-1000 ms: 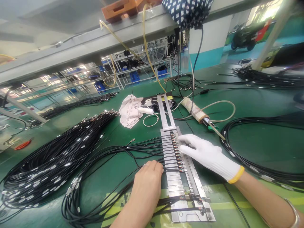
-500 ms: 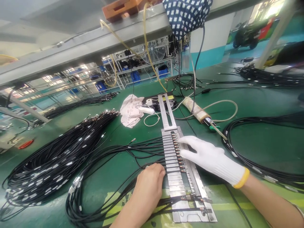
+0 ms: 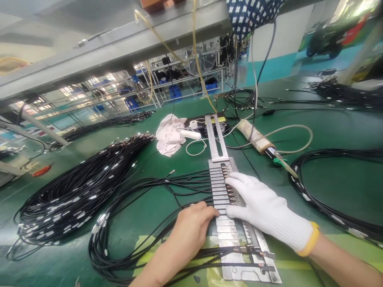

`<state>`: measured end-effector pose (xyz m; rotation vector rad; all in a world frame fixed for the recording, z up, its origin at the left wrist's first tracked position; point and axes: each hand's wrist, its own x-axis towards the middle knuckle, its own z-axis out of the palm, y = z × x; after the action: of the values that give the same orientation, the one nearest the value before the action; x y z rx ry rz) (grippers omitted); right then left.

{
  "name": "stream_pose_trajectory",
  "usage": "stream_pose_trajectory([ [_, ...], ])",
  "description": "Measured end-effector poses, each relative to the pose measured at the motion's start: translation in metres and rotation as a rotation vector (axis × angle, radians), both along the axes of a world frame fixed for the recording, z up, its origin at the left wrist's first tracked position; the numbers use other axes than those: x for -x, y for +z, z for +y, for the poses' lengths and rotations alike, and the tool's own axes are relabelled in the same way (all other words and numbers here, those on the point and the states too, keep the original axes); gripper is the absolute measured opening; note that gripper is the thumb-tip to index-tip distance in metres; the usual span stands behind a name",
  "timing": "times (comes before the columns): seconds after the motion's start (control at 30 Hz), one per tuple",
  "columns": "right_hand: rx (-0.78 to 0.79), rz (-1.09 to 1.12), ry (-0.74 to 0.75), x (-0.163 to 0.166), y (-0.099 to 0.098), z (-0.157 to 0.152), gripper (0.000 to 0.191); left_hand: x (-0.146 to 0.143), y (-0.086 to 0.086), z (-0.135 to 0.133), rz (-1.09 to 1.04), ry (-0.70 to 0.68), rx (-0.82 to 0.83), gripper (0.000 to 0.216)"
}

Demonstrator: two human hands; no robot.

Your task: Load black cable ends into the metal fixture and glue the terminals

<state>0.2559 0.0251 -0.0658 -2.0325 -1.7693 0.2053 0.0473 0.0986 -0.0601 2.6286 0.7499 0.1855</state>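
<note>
A long metal fixture (image 3: 229, 237) with a row of slots lies on the green table. Several thin black cables (image 3: 191, 182) enter its upper slots from the left, their metal connectors (image 3: 225, 170) lined up along the middle. My bare left hand (image 3: 194, 223) is closed at the fixture's left edge, thumb and forefinger pinching a black cable, partly hidden by the hand. My right hand (image 3: 260, 203), in a white glove with a yellow cuff, rests over the connectors, thumb and fingers spread apart. Lower down, more black cables (image 3: 212, 252) cross the fixture.
A big bundle of black cables (image 3: 74, 191) lies at left, and coiled cables (image 3: 302, 187) at right. Behind the fixture are a pale cloth (image 3: 170, 135), a black box (image 3: 199, 124) and a wrapped bar (image 3: 254, 137). A metal beam (image 3: 104, 48) spans above.
My left hand has moved right, its fingertips onto the fixture's edge. My right hand has spread its thumb lower, toward the left fingertips. The whole view has shifted slightly.
</note>
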Motion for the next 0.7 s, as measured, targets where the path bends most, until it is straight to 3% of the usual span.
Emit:
stream_pose_trajectory([
  [0.23,-0.085,-0.125,0.024,0.004,-0.011,0.000,0.059,0.002,-0.011,-0.014,-0.065,-0.137,-0.514,0.032],
  [0.33,-0.106,-0.185,0.074,0.004,-0.011,-0.002,0.057,0.003,-0.011,-0.022,-0.009,-0.221,-0.618,0.033],
  [0.5,-0.079,-0.201,0.118,0.004,-0.007,0.000,0.054,0.002,-0.008,-0.020,0.066,-0.273,-0.535,0.031],
  [0.7,-0.063,0.051,0.012,0.001,-0.004,0.003,0.055,0.010,0.009,-0.024,-0.098,-0.106,-0.180,0.031],
])
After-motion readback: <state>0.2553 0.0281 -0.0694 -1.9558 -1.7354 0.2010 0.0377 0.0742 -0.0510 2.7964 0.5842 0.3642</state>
